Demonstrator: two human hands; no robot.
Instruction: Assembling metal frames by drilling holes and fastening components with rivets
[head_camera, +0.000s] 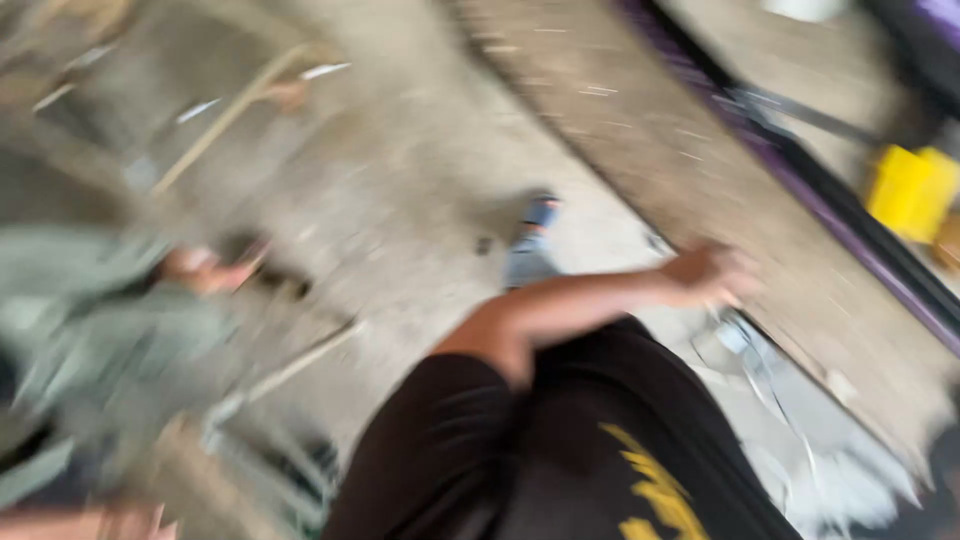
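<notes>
Head view heavily blurred: right hand (712, 274) right of centre, beside long board (700, 170); grip indeterminate. Advise steadying before contact.

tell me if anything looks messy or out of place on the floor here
The picture is badly blurred. Crumpled clear plastic lies loose on the floor beside the long board, just below an outstretched hand. Nothing else can be judged.

— How did that floor (420, 200) look?
— Rough, matt concrete, dusty grey.
— And the yellow box (910, 190)?
— Smooth plastic, it seemed. The black shirt (520, 460) was matt cloth; the slab (700, 180) looked coarse, though blurred.
</notes>
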